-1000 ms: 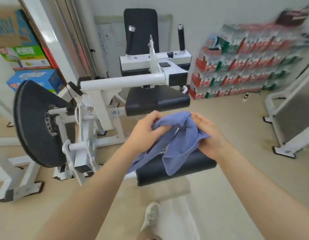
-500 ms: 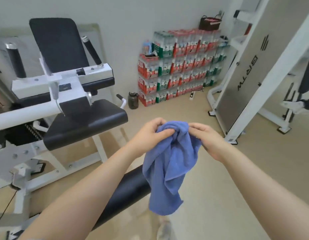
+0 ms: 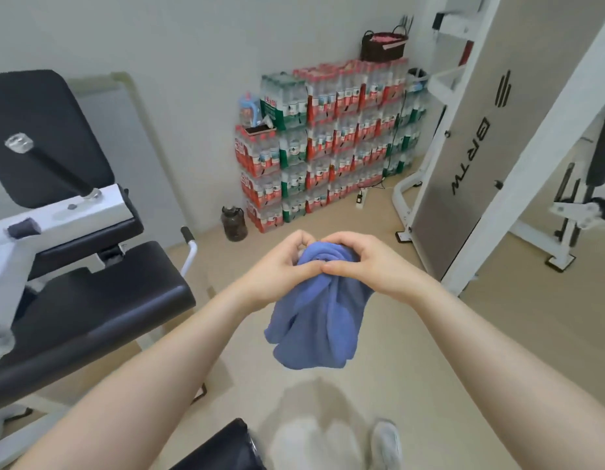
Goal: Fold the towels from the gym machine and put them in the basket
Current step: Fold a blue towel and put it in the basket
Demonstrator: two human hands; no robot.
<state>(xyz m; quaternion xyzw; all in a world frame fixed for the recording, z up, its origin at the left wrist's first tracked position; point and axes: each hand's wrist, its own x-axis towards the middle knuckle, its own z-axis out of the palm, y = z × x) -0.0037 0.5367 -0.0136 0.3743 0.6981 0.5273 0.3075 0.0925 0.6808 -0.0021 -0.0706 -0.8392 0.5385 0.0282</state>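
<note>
A blue towel (image 3: 316, 320) hangs bunched in front of me, above the floor. My left hand (image 3: 280, 271) and my right hand (image 3: 364, 262) grip its top edge side by side, thumbs touching. The cloth droops in loose folds below them. The gym machine (image 3: 74, 266), white-framed with black pads, stands at the left, apart from the towel. A dark woven basket (image 3: 382, 45) with pink contents sits on top of the stacked bottle packs at the far wall.
Stacked packs of water bottles (image 3: 331, 140) line the far wall, with a dark jug (image 3: 234, 222) on the floor beside them. A white and grey machine frame (image 3: 497, 130) stands at the right. My shoe (image 3: 384, 442) shows on the beige floor below.
My view has swung right, away from the gym machine toward the bottle stacks. The towel has come off the machine's pad and my hands have drawn together at its top.
</note>
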